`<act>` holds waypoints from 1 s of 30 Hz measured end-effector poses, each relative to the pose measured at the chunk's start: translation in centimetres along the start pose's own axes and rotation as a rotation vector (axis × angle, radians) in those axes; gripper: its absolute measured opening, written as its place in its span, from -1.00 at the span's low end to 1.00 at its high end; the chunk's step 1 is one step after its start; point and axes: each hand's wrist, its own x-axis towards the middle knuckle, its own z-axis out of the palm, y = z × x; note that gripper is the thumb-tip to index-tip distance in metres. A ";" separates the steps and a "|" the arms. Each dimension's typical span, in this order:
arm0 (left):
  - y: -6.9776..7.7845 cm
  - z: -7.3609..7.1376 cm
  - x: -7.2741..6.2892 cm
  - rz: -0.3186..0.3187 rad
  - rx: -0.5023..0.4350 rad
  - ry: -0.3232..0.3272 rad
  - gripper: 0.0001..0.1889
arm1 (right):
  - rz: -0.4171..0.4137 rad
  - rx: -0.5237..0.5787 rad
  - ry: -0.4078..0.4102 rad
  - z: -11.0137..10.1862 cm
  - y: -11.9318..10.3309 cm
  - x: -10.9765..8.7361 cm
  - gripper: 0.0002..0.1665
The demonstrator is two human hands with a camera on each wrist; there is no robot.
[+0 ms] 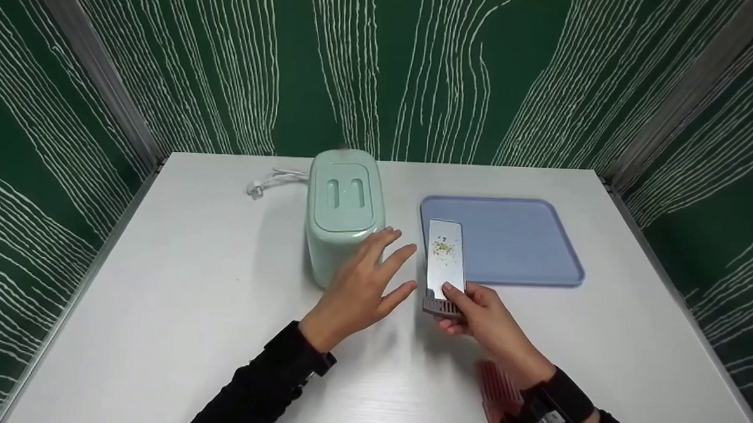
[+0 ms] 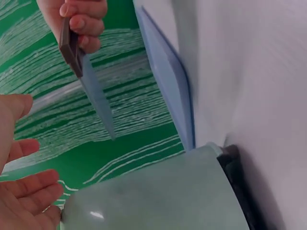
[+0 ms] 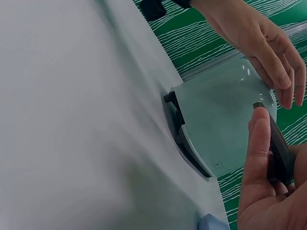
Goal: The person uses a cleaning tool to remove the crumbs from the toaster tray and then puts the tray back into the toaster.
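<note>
My right hand [image 1: 483, 318] grips the grey slotted end of a toaster crumb tray [image 1: 444, 284], thumb on top and fingers beneath. Crumbs [image 1: 443, 247] lie scattered over its pale flat plate. In the left wrist view, the crumb tray [image 2: 98, 98] is edge-on, raised above the table. Spread fingers mark my left hand [image 1: 361, 281], which is at the near right corner of a mint-green toaster [image 1: 345, 204] and holds nothing. A lid with two slot-shaped recesses covers the toaster's top. The right wrist view shows the toaster's side [image 3: 220, 115] beyond my right fingers.
A blue-lavender serving tray [image 1: 508, 243] lies on the white table [image 1: 176, 279], right of the toaster and partly behind the crumb tray. White cord and plug [image 1: 257, 189] sit left of the toaster. A blurred reddish ribbed thing [image 1: 499, 385] shows beside my right wrist. Green walls [image 1: 420, 73] enclose the table.
</note>
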 end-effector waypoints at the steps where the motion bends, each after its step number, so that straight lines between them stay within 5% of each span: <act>1: 0.1 0.1 -0.1 -0.003 -0.015 -0.002 -0.49 | 0.003 0.001 0.001 0.0 0.0 0.0 -0.49; 8: 0.1 1.7 -0.3 -0.151 -0.229 -0.103 -0.47 | 0.021 -0.005 -0.002 0.3 0.3 0.0 -0.47; 14: 0.0 3.4 0.6 -0.417 -0.653 -0.286 -0.51 | 0.011 0.012 0.043 -0.1 -0.3 0.0 -0.51; 19: 0.7 4.5 0.8 -0.635 -0.955 -0.371 -0.53 | 0.000 0.005 0.100 0.0 -0.5 0.2 -0.57; 24: 2.0 5.1 1.0 -0.740 -1.076 -0.404 -0.54 | -0.005 0.013 0.144 0.4 -0.5 0.4 -0.63; 30: 3.4 5.3 1.6 -0.783 -1.083 -0.391 -0.59 | -0.026 0.002 0.152 0.9 -0.4 0.9 -0.64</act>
